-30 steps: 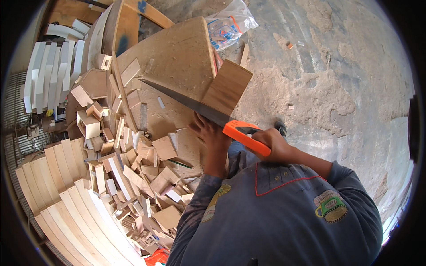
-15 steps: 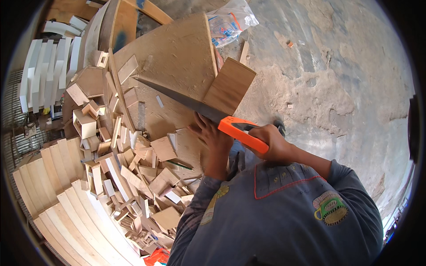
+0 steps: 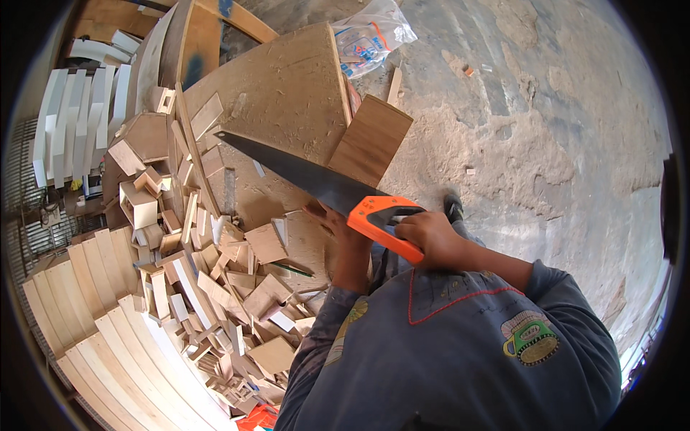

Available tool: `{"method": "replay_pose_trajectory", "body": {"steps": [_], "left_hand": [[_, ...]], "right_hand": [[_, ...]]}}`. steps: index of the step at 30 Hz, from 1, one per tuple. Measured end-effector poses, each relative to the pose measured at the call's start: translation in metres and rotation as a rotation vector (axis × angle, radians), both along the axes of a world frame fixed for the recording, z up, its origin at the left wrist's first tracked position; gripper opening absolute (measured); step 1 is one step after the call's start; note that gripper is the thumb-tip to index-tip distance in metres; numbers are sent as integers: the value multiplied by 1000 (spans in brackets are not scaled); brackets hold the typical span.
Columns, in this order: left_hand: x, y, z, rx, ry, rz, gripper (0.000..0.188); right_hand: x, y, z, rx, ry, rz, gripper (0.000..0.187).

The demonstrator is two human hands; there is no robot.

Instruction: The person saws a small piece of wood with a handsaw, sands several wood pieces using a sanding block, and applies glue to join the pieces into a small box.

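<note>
My right hand is closed around the orange and black handle of a handsaw. Its long dark blade points up and left over the bench and shows more of its flat side. Along the blade's far side, a brown wooden board sticks out past the bench edge; the blade covers its near end. My left hand is below the blade, close to the handle. Its thumb side is spread out, while the other fingers are mostly hidden by the blade. What lies under that palm cannot be seen.
The worn wooden bench has sawdust on it. A heap of wood offcuts lies to the left, beside stacked pale planks and white strips. A clear plastic bag lies beyond the bench, on the concrete floor.
The saw has drawn back slightly toward me, its handle lower and its blade turned flatter to view. More of my left hand's fingers are now covered by the blade. The board stays nearly in place.
</note>
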State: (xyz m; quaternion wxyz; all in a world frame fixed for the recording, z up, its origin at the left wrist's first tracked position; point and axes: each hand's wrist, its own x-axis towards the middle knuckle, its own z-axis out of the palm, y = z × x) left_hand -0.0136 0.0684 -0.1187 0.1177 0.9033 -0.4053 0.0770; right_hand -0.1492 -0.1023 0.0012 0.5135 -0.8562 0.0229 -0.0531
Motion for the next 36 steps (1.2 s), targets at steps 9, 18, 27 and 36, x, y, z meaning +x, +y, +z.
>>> {"method": "replay_pose_trajectory", "body": {"steps": [9,18,27,36], "left_hand": [[-4,-39,60,29,113,290,83],[-3,-33,61,-63,131,209,87],[-2,-26,48,-95,32,128,81],[1,-30,62,-32,89,114,72]], "right_hand": [[-19,-29,4,456,125,-228,19],[-51,-35,-7,337,77,-107,19],[-60,-22,-5,137,16,34,13],[-49,-13,-5,173,98,-23,13]]}}
